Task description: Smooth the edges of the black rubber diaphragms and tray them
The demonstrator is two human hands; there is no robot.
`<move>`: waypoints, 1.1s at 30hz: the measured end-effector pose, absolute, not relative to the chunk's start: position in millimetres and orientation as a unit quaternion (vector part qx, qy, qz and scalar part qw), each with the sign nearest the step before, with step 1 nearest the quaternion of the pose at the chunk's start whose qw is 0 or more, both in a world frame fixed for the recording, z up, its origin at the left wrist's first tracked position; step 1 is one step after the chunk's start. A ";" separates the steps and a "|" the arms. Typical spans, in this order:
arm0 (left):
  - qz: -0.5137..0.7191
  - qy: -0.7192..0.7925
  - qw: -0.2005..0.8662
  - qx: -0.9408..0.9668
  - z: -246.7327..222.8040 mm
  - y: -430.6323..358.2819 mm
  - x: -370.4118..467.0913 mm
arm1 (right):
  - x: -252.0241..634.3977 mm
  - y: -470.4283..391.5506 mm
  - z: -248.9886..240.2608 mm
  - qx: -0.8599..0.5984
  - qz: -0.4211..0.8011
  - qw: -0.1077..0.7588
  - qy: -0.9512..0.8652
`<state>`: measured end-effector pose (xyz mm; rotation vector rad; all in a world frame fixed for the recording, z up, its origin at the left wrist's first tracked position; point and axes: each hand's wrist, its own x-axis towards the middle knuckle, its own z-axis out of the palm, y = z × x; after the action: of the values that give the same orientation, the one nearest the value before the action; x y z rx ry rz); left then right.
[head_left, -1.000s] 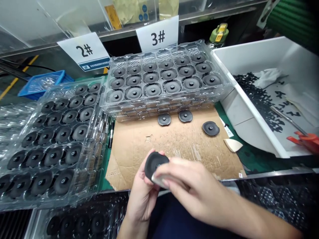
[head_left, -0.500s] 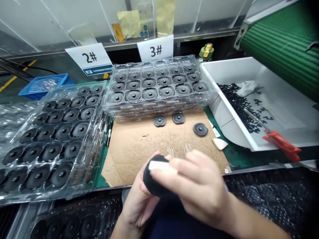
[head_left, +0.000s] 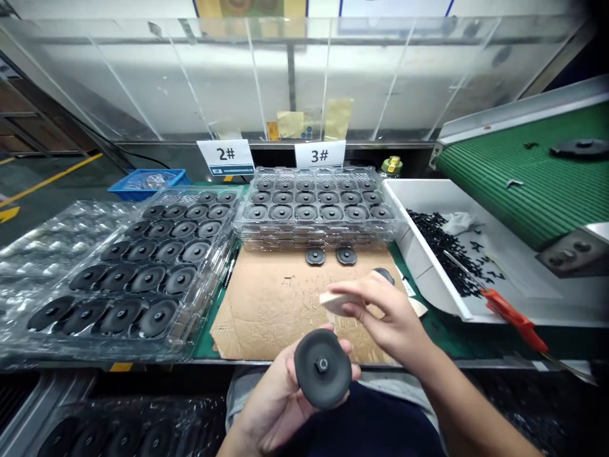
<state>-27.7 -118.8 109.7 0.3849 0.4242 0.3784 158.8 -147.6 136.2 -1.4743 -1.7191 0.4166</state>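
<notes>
A black round disc [head_left: 323,374] with a small stud at its centre lies face up in my left hand [head_left: 278,400], fingers curled round its rim. My right hand [head_left: 387,311] pinches a white wedge-like pad [head_left: 337,303] between thumb and fingers, above the cardboard sheet [head_left: 266,311] and apart from the disc. Farther back on the cardboard rest two similar discs, a left one [head_left: 314,256] and a right one [head_left: 346,256]. Another disc [head_left: 384,275] is partly hidden behind my right hand. A second pale pad [head_left: 419,307] shows beside my right wrist, partly covered.
Stacked clear trays of discs stand behind the cardboard [head_left: 318,227] and at left [head_left: 190,298]. On the right, a white bin [head_left: 428,190] holds small black parts and a red-handled tool [head_left: 516,320]. A green conveyor belt [head_left: 533,178] slopes above it. A blue basket [head_left: 147,184] sits back left.
My right hand has lifted the white pad off the disc, up and away. My left hand now shows the disc's studded face. The camera view has tilted up.
</notes>
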 end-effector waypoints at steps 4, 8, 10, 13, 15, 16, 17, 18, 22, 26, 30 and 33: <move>0.195 0.179 0.950 0.165 102.5 -111.4 -32.8 | 179.1 -133.5 73.0 -0.673 0.185 0.368 -0.614; 0.218 0.166 0.949 0.159 89.0 -100.0 -29.7 | 173.0 -135.5 3.7 -0.731 0.132 0.345 -0.574; 0.226 0.180 0.946 0.148 81.4 -93.7 -27.1 | 167.4 -138.9 -17.8 -0.753 0.112 0.336 -0.555; 0.242 0.204 0.942 0.117 71.3 -85.1 -23.3 | 165.1 -135.3 -29.9 -0.754 0.121 0.316 -0.563; 0.255 0.213 0.938 0.103 66.9 -80.4 -20.7 | 169.1 -126.2 -28.2 -0.755 0.131 0.307 -0.564; 0.260 0.217 0.935 0.100 65.6 -78.4 -19.4 | 172.1 -121.0 -25.3 -0.757 0.136 0.306 -0.561; 0.265 0.222 0.933 0.100 64.9 -76.5 -18.2 | 175.2 -116.3 -21.6 -0.757 0.142 0.307 -0.558; 0.267 0.227 0.931 0.101 64.6 -74.8 -17.1 | 177.8 -112.7 -17.3 -0.756 0.150 0.311 -0.557; 0.279 0.246 0.922 0.109 63.8 -68.9 -15.1 | 176.1 -115.4 -4.1 -0.724 0.192 0.337 -0.570; 0.311 0.283 0.900 0.116 60.1 -66.2 -15.2 | 165.3 -124.9 1.5 -0.673 0.252 0.339 -0.608; 0.347 0.319 0.871 0.140 59.3 -68.7 -9.3 | 156.4 -114.3 39.8 -0.688 0.248 0.365 -0.576; 0.369 0.336 0.851 0.165 61.7 -73.0 -2.7 | 139.0 -106.6 84.3 -0.657 0.187 0.459 -0.569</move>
<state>-2.7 -73.0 61.7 0.3473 0.7071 0.7766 139.0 -106.6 84.3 -1.6176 -1.4006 0.4618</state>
